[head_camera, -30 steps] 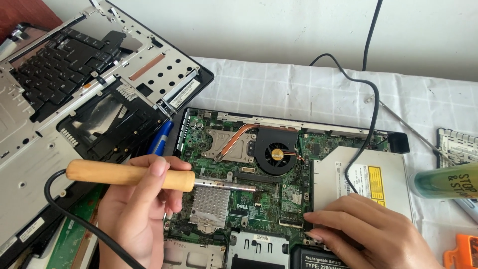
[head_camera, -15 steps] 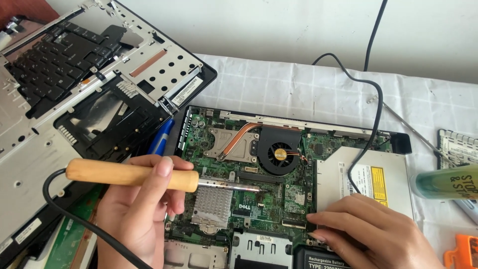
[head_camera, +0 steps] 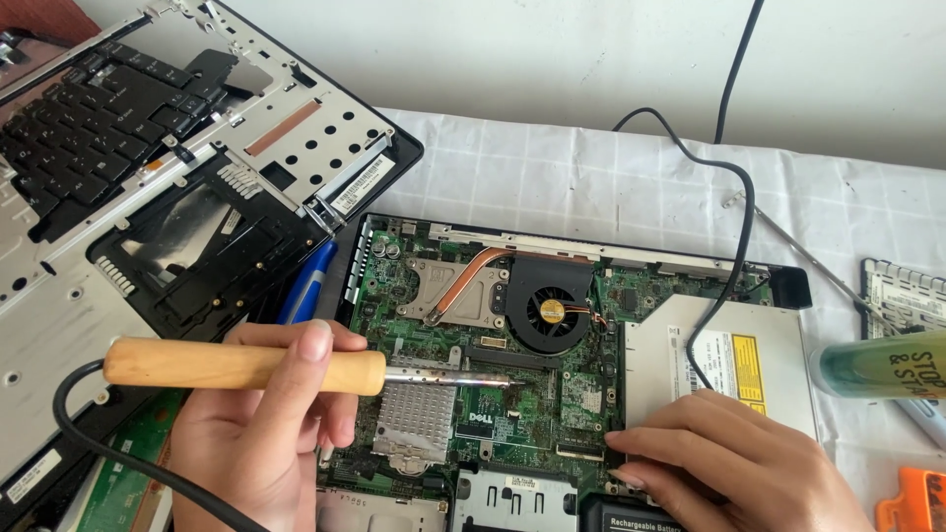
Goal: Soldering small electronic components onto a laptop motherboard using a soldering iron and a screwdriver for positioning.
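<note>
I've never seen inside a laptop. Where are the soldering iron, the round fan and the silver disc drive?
soldering iron (head_camera: 241, 365): head view, on its wooden handle.
round fan (head_camera: 551, 310): head view, on its hub.
silver disc drive (head_camera: 670, 357): head view, on its bare metal top.

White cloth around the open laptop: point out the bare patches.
The white cloth lies bare behind the motherboard, between the upturned keyboard cover and the black cable. Crowded: front, with both hands and soldering iron; right edge, green can.

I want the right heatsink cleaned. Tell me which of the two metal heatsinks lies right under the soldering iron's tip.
The finned silver heatsink below the iron's shaft; the other, a flat plate, carries the copper pipe.
</note>
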